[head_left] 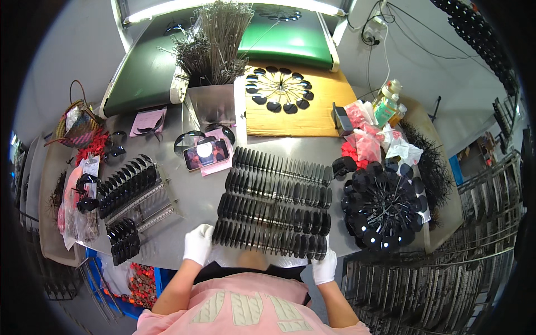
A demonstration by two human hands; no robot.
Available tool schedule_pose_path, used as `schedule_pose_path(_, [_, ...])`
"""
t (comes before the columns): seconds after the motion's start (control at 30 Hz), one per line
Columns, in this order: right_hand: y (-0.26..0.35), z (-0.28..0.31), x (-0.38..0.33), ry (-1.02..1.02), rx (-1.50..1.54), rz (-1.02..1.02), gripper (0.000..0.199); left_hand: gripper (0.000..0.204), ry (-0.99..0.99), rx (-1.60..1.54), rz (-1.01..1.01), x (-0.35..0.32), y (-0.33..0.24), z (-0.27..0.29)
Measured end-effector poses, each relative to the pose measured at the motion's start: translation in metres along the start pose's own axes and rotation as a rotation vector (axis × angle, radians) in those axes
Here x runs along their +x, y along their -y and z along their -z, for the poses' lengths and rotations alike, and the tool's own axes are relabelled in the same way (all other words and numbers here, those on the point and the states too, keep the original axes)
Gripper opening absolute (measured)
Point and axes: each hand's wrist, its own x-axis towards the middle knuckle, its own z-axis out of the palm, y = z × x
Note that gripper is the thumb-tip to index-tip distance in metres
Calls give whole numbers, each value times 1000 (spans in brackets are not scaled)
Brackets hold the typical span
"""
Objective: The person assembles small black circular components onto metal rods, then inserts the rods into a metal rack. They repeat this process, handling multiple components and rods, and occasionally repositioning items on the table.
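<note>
A rack of glossy black oval pieces (273, 215), set upright in several close rows, lies in front of me at the near edge of the metal table. My left hand (198, 244), in a white glove, is closed at the rack's near left corner. At the near right corner my right hand (324, 267), also gloved in white, grips the rack's edge, its fingertips partly hidden under the pieces. To the right lies a round cluster of larger black oval pieces (384, 206) on thin stems. A second rack with black curved pieces (129, 187) sits to the left, its metal bars partly bare.
Behind the rack are a phone (206, 153), a metal bin of wire hooks (215, 50) and yellow cardboard (329, 106) bearing a ring of black ovals. Bottles (386, 105) and plastic bags stand right. A green conveyor belt (287, 42) runs at the back; a basket (78, 125) stands left.
</note>
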Motion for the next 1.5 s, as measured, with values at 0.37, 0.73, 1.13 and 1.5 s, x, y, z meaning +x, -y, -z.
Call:
schedule_pose_path(0.37, [28, 83, -6, 124, -48, 549, 67, 37, -8, 160, -162, -23, -2, -10])
schedule_pose_path(0.73, [17, -25, -63, 406, 1170, -568, 20, 70, 51, 184, -443, 8, -7, -5])
schedule_pose_path(1.13, [163, 71, 98, 618, 2159, 23, 46, 34, 832, 206, -438, -17, -134, 115])
schedule_pose_path(1.5, [149, 21, 126, 527, 1228, -426, 21, 62, 1664, -1163, 470, -28, -50, -2])
